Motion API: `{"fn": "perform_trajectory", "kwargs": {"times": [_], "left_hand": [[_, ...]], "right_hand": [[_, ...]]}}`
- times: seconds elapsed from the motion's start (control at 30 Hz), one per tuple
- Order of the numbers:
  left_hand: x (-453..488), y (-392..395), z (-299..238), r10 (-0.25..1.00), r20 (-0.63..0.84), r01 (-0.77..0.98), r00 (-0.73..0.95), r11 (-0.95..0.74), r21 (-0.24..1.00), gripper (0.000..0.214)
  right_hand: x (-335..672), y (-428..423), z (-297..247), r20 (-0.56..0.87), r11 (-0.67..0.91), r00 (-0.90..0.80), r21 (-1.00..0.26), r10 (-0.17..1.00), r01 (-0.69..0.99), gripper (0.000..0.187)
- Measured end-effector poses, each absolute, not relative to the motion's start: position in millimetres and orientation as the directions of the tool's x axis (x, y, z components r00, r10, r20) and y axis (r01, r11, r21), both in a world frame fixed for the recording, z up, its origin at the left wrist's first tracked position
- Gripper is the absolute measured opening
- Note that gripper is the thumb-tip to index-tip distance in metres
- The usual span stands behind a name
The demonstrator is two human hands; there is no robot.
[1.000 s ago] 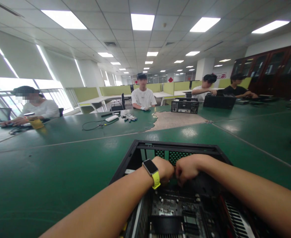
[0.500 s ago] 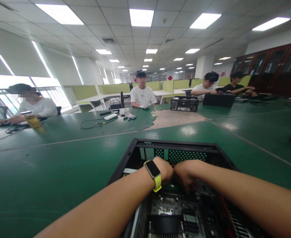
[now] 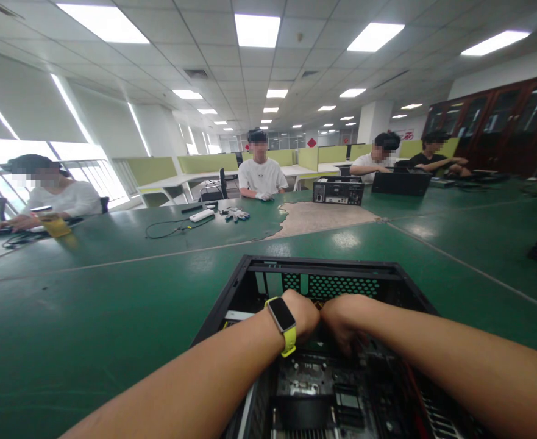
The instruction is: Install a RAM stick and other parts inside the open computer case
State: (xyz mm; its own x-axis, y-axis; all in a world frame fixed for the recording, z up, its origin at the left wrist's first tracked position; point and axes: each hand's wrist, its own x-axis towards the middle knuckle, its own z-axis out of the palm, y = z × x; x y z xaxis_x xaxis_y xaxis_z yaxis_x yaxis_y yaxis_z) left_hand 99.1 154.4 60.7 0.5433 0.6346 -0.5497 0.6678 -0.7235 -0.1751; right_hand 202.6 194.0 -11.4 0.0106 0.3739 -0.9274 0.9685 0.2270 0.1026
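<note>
An open black computer case (image 3: 245, 268) lies on the green table in front of me, with its motherboard (image 3: 305, 381) showing inside. My left hand (image 3: 302, 314), with a yellow-banded smartwatch (image 3: 281, 314) on the wrist, reaches into the far part of the case. Close beside it, almost touching, my right hand (image 3: 344, 320) reaches down into the same spot. The fingers of both hands point away and down, so what they hold or touch is hidden. A black cooler part (image 3: 305, 413) sits nearest me on the board.
Across the green table (image 3: 89, 317) lie work gloves (image 3: 236, 214), a white power strip (image 3: 203, 215) and a cable. Another computer case (image 3: 337, 191) stands farther off. A yellow drink cup (image 3: 56, 224) stands at left. Several people sit around the table.
The view has shifted very slightly. Both hands stay at the same spot inside the case, with no clear movement.
</note>
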Motion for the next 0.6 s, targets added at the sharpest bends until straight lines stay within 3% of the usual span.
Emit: {"fn": "perform_trajectory", "kwargs": {"times": [0.2,0.6], "left_hand": [[102.6,149.7,70.5,0.618,-0.637,0.647,0.461,-0.725,-0.236,0.039],[104.0,150.7,69.4,0.61,-0.652,0.644,0.451,-0.728,-0.235,0.043]], "right_hand": [[200.2,193.0,-8.7,-0.945,0.277,0.035,0.13,0.324,0.952,0.021],[200.2,189.5,-2.4,-0.945,0.317,0.034,0.143,0.326,0.937,0.02]]}}
